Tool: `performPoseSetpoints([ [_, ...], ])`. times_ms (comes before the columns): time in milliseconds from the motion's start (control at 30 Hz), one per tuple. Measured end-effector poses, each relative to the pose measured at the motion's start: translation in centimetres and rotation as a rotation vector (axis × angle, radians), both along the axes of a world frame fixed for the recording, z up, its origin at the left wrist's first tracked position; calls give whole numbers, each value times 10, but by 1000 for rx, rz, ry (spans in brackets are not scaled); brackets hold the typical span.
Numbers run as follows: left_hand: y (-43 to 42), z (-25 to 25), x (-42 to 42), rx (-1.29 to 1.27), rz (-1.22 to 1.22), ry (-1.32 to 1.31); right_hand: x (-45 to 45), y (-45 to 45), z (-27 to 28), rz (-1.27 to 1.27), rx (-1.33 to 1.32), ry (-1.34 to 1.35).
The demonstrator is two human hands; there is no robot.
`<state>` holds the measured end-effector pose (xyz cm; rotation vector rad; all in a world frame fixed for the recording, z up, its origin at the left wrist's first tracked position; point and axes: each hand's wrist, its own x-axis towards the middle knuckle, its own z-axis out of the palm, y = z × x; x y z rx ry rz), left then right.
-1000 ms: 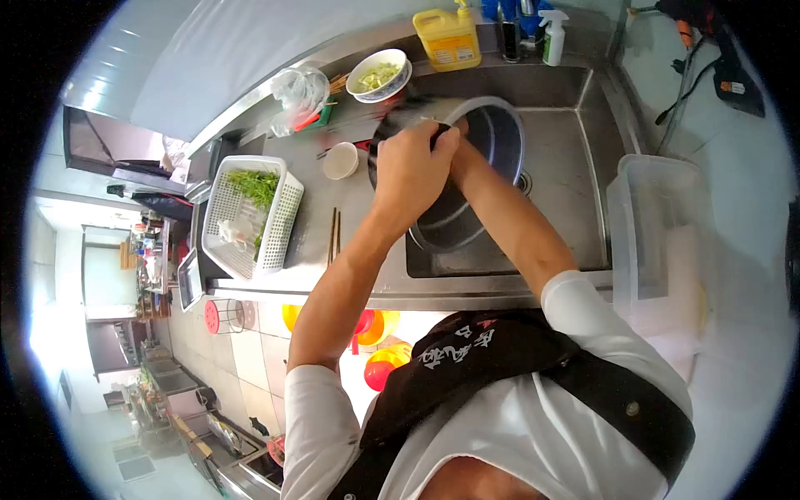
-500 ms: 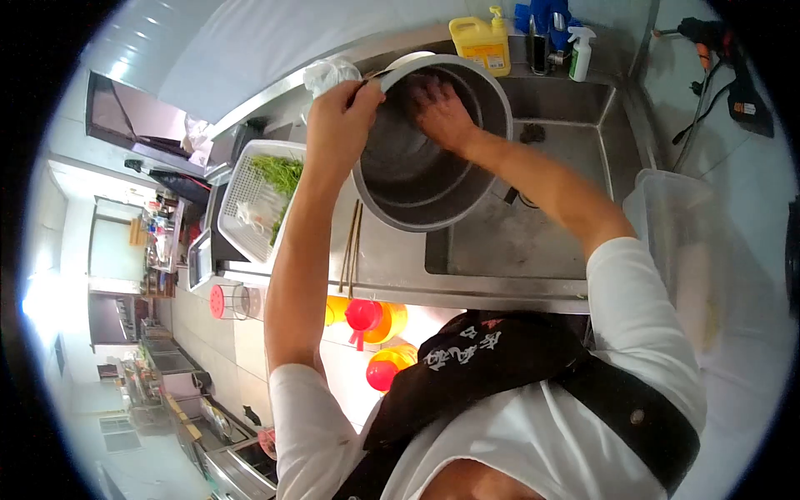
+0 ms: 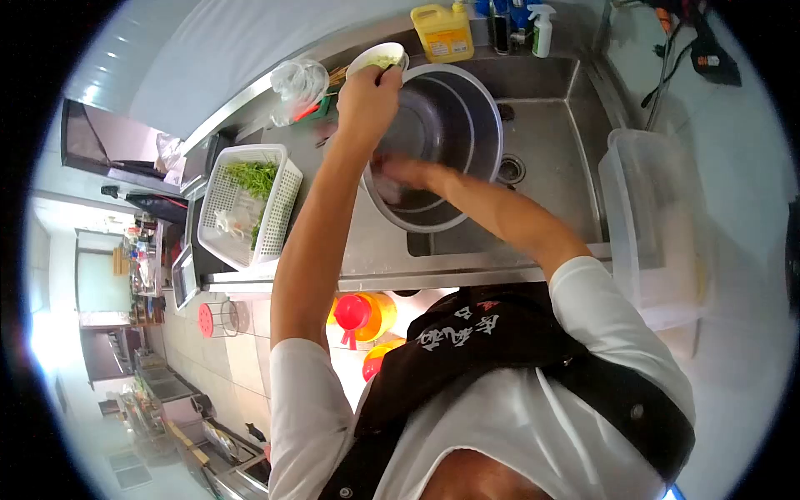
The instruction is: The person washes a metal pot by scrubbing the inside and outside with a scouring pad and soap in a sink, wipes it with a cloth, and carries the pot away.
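Note:
A large grey metal basin [image 3: 475, 117] stands tilted partly over the counter and partly over the sink. My left hand [image 3: 369, 102] is closed at its upper-left rim, thumb and fingers pinched together. Just beyond those fingers is a white bowl [image 3: 354, 62] with something pale green in it. My right hand [image 3: 402, 172] reaches across the basin to its left inner wall, and motion smears its fingers. To the left of my left forearm, a white perforated basket [image 3: 287, 187] contains green stalks [image 3: 250, 177] and a pale item I cannot make out.
The steel sink [image 3: 554, 167] lies to the right of the basin. Behind are a yellow pump jug [image 3: 442, 33], a spray bottle [image 3: 542, 33] and a clear plastic bag [image 3: 298, 87]. A translucent tub [image 3: 650, 217] stands at the right, and red-lidded yellow containers [image 3: 375, 317] below the counter.
My right hand has moved from the basin's far inner side to its left inner wall, nearer me. The view has shifted, uncovering the white bowl by my left hand. The sticks on the counter no longer show.

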<state>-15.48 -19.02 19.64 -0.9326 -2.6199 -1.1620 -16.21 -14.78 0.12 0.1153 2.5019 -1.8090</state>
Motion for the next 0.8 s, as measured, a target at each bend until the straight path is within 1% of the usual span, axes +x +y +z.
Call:
performPoseSetpoints([
  [67, -10, 3, 4, 14, 5, -48, -4, 1, 43, -401, -765, -61],
  [133, -20, 7, 5, 65, 22, -120, 3, 45, 50, -555, -816, 94],
  [167, -24, 10, 7, 81, 0, -147, -6, 60, 34, -773, -1057, 110],
  [200, -27, 12, 10, 99, -23, -175, 29, 63, 78, -937, -1297, 113],
  [233, -28, 14, 12, 120, -49, -204, 28, 73, 83, -881, -1274, 96],
  [300, -25, 10, 15, 127, -113, -172, 13, 63, 90, -1018, -1225, 314],
  [333, -23, 8, 17, 120, -147, -161, -7, 59, 76, -880, -958, 414],
  [367, -20, 10, 17, 121, -156, -80, -28, 56, 62, -741, -694, 502],
  [433, -16, 19, 24, 117, -175, 70, -19, 27, 72, -475, -776, 435],
  [467, -15, 30, 29, 120, -179, 62, 0, 19, 63, -304, -354, 512],
  [533, -14, 37, 17, 51, -156, 89, 38, 15, 44, 86, 500, 608],
  [567, -16, 38, 9, 12, -134, 97, 44, 23, 34, 179, 732, 504],
  [600, -19, 36, 1, -1, -145, 3, 47, 33, 26, 271, 959, 401],
  [633, -22, 33, -4, -48, -136, -19, 44, 41, 20, 361, 1181, 299],
  [700, -28, 31, -17, -138, -123, -54, 31, 58, 16, -37, 1325, 450],
  [800, -25, 35, -29, -414, -135, -62, 29, 67, 31, -140, 1447, 697],
])
